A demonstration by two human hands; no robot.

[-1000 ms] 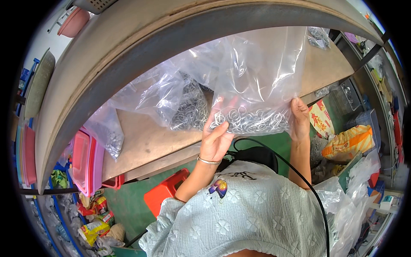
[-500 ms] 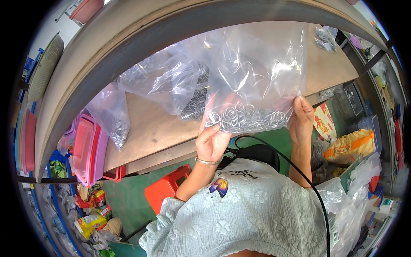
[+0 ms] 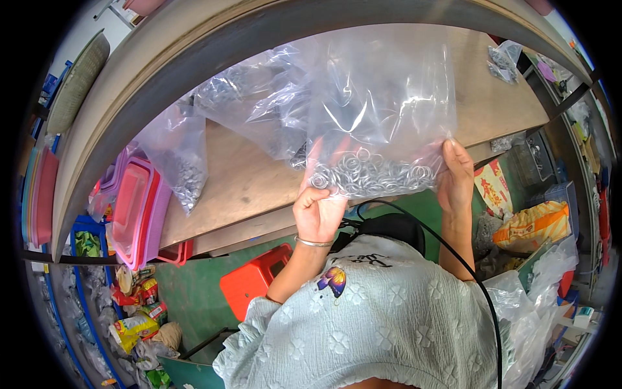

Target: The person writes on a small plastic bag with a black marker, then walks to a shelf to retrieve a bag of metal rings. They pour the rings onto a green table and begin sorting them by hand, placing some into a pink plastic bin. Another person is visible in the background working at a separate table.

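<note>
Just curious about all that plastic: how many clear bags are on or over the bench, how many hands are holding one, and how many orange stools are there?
Clear bags: 4 (held bag of rings, big bag, left bag, small far bag)
Hands on the held bag: 2 (left hand, right hand)
Orange stools: 1
Total: 7

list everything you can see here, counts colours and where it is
clear plastic bag: 1, transparent, held up over the table, small silver rings heaped at its bottom
other clear bags: several, part-filled with small metal pieces, lying on the table behind and left
table: 1, brown wood
pink lidded boxes: a stack, at the table's left end
red stool: 1, under the table edge
snack packets: several, mixed colours, on the floor lower left
black cable: 1, across the light shirt
left hand: pinching the bag's lower left corner
right hand: gripping the bag's lower right edge
</note>
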